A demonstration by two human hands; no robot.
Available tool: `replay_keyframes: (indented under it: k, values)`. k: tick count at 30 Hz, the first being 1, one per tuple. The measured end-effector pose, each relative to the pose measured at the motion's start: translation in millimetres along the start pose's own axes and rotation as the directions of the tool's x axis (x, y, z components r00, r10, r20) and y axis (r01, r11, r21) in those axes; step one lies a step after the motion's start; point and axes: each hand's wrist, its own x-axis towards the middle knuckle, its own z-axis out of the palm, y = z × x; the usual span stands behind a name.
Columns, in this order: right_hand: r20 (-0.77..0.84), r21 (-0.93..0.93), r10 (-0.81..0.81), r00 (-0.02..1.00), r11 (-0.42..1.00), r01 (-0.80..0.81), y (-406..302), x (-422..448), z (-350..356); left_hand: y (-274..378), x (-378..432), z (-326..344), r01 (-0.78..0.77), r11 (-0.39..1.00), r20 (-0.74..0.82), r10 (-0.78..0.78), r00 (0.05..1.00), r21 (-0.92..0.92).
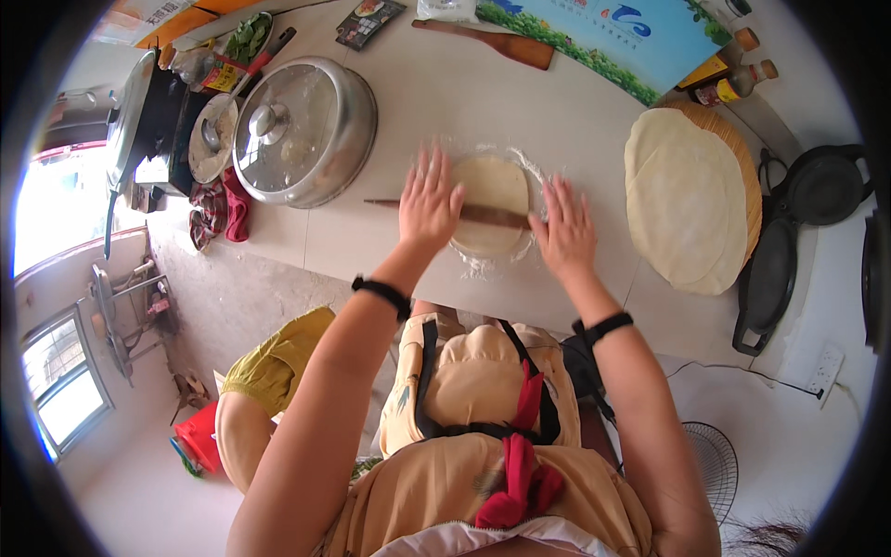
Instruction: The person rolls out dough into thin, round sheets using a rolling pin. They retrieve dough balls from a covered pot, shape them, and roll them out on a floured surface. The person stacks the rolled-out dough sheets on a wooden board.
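Note:
A thin dark wooden rolling pin (495,215) lies across a flat round of pale dough (491,179) on the tabletop. My left hand (429,202) rests palm down on the pin, left of the dough, fingers stretched forward. Over the pin's right end lies my right hand (565,226), also flat, its thumb by the dough's edge. Neither hand's fingers wrap around the pin. Loose white flour (477,266) rings the dough. To the right, overlapping thin dough sheets (686,195) are piled on a round woven mat (745,167) and overhang its near-left side.
A pan with a glass lid (299,132) stands left, beside a bowl of flour (212,153) with a ladle. A wooden spatula (498,45) lies at the back. Black double griddle pans (773,271) border the right. Another person in mustard clothing (278,358) is close at left.

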Motion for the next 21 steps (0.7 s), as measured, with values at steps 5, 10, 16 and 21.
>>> replay_keyframes:
  k: [5, 10, 16, 21]
  values:
    - [0.084, 0.085, -0.126, 0.988, 0.989, 0.119, -9, -51, 2, -7, -77, -1, -0.091, 0.996, 0.051, 0.092, 0.995, -0.007]
    - [-0.050, 0.007, 0.027, 0.998, 1.000, -0.026, 10, 45, 12, -13, 16, 3, 0.024, 0.999, -0.018, -0.023, 1.000, 0.048]
    - [-0.118, 0.032, 0.179, 0.977, 0.984, -0.176, 27, 106, 28, -21, 77, 3, 0.095, 0.995, -0.136, -0.097, 0.986, -0.020]
    - [-0.069, 0.014, -0.021, 0.997, 1.000, 0.022, 10, 33, 14, -17, 9, 5, -0.007, 1.000, -0.095, 0.008, 0.995, 0.011]
